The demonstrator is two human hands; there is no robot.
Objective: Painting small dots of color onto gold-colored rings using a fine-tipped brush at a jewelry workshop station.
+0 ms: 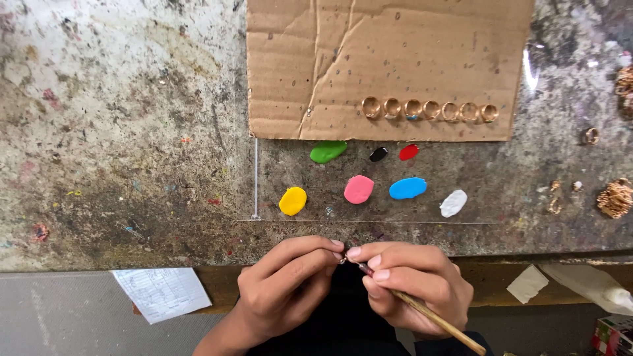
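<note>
Both hands meet at desk (119,165) edge: left hand (283,287) pinches tiny ring (343,260), right hand (412,283) grips paintbrush (422,312), tip at ring. Seven rings (430,109) lined on cardboard (389,59), one seems colour-dabbed; paint blobs (359,189) unused-looking. Judged early.

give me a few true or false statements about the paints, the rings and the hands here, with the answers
1. Seven metal rings sit in a row on the cardboard sheet. True.
2. The right hand holds a thin wooden brush. True.
3. The yellow paint blob lies to the right of the white paint blob. False: yellow is the leftmost blob, white the rightmost.
4. The left hand rests flat on the cardboard. False: it is at the table's near edge, fingertips pinching a small item too tiny to identify.
5. The green paint blob lies just below the cardboard's edge. True.
</note>
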